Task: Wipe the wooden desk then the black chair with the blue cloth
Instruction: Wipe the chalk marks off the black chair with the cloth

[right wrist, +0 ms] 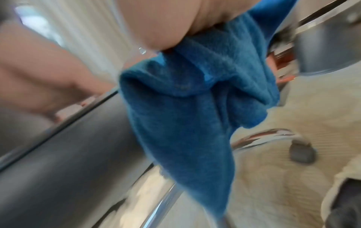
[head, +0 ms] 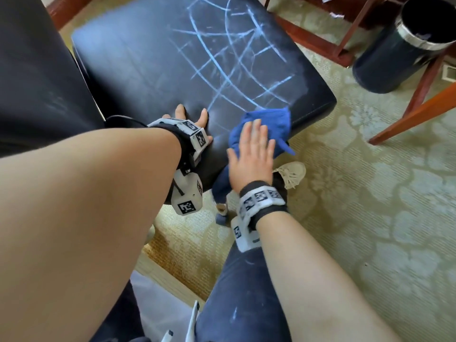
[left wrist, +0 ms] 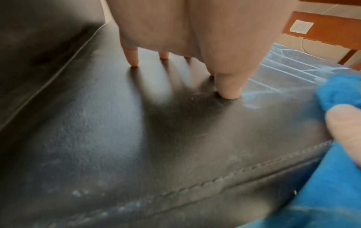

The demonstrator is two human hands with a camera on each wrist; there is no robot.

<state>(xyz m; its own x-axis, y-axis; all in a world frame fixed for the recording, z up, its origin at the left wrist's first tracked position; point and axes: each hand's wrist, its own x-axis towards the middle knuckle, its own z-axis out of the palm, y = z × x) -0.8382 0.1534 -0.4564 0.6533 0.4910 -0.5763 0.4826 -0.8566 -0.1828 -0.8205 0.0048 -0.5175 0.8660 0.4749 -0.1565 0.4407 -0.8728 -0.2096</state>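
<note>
The black chair seat (head: 153,58) fills the upper middle of the head view, and light blue chalk lines (head: 229,62) cross its right half. My left hand (head: 195,119) rests on the seat's near edge, fingers spread and fingertips (left wrist: 133,61) pressing the leather (left wrist: 97,123). My right hand (head: 251,149) lies flat, fingers straight, on the bunched blue cloth (head: 271,119) at the seat's near right corner. Part of the cloth (right wrist: 185,108) hangs down over the seat's side (right wrist: 68,146). The right thumb (left wrist: 345,123) lies against the cloth (left wrist: 322,192).
The chair's black backrest (head: 32,70) rises on the left. A black waste bin (head: 404,45) and reddish wooden furniture legs (head: 419,112) stand to the right on patterned carpet (head: 370,218). My jeans-clad leg (head: 241,292) and shoe (head: 291,174) are below the seat, near the chrome base (right wrist: 263,135) and caster (right wrist: 301,152).
</note>
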